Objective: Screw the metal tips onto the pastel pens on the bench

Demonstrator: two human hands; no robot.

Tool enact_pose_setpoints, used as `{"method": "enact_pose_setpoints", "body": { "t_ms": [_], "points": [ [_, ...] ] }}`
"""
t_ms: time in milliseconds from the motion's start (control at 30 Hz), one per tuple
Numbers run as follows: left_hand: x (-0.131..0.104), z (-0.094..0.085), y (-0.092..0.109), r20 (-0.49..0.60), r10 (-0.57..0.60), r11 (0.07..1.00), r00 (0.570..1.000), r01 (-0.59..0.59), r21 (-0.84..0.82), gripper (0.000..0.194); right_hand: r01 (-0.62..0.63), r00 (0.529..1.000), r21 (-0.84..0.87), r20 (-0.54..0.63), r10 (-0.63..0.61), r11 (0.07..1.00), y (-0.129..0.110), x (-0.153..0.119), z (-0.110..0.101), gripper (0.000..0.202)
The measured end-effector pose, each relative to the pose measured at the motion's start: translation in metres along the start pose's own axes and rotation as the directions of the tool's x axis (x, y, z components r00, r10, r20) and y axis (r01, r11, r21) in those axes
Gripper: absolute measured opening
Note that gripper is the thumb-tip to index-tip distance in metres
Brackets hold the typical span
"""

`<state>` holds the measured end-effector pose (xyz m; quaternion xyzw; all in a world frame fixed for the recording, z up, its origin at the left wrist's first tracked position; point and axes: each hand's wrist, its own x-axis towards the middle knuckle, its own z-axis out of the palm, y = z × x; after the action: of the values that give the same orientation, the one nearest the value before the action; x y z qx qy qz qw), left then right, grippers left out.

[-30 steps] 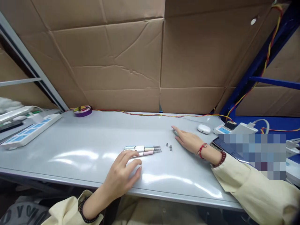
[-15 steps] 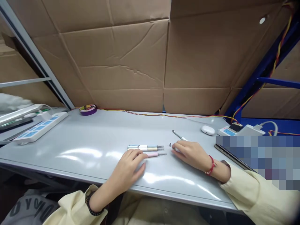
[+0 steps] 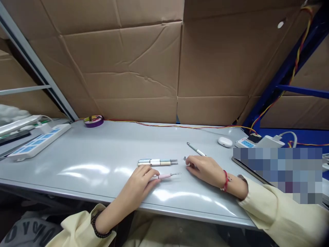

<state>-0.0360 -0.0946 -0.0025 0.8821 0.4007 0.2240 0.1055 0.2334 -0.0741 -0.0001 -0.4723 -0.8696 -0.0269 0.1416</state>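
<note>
My left hand (image 3: 141, 178) pinches a pink pen (image 3: 165, 176) whose bare metal tip points right, just above the grey table. Side by side behind it lie a blue-and-white pen (image 3: 151, 161) and a cream pen (image 3: 164, 164), refills pointing right. My right hand (image 3: 203, 168) rests on the table with its fingers curled; whatever is between them, if anything, is hidden. A tiny metallic piece (image 3: 184, 158) sits by its fingertips. Beyond that hand, a white and green-grey pen (image 3: 196, 149) lies slanted.
A white earbud case (image 3: 225, 142) and a power strip (image 3: 248, 143) are at the back right. Another power strip (image 3: 38, 142) lies left, near a purple tape roll (image 3: 94, 121). Thin wires run along the cardboard wall (image 3: 133, 68). A dark-edged device, partly blurred, lies right.
My left hand has drawn the pink pen slightly towards me, away from the other two pens. My right hand has shifted little. The whole view has moved slightly.
</note>
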Motion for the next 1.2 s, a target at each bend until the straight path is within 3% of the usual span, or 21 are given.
{"method": "enact_pose_setpoints", "body": {
  "t_ms": [100, 200, 367, 733, 1000, 1200],
  "points": [
    [-0.002, 0.001, 0.001, -0.086, 0.012, 1.000, 0.996, -0.011, 0.009, 0.021, 0.054, 0.989, 0.171, -0.145, -0.029, 0.984, -0.001, -0.002, 0.000, 0.011],
    [-0.004, 0.002, 0.001, -0.135, 0.032, 0.999, 0.990, -0.028, 0.034, 0.023, 0.109, 0.954, 0.415, -0.299, 0.022, 0.903, -0.008, -0.006, -0.005, 0.012],
    [-0.005, 0.004, -0.001, -0.119, 0.065, 0.997, 0.991, -0.061, 0.042, 0.021, 0.128, 0.918, 0.615, -0.370, 0.141, 0.778, -0.026, -0.011, -0.008, 0.006],
    [-0.004, 0.006, -0.001, -0.052, 0.135, 0.990, 0.990, -0.132, 0.050, 0.024, 0.195, 0.935, 0.618, -0.351, 0.045, 0.761, -0.040, -0.004, -0.002, 0.007],
    [-0.003, 0.009, -0.002, -0.061, 0.162, 0.987, 0.985, -0.162, 0.007, 0.019, 0.280, 0.928, 0.582, -0.369, -0.059, 0.763, -0.039, 0.000, 0.010, 0.013],
    [-0.002, 0.008, -0.001, -0.035, 0.131, 0.991, 0.991, -0.132, -0.029, 0.018, 0.314, 0.908, 0.392, -0.391, -0.152, 0.865, -0.039, 0.000, 0.012, 0.022]
  ]
}}
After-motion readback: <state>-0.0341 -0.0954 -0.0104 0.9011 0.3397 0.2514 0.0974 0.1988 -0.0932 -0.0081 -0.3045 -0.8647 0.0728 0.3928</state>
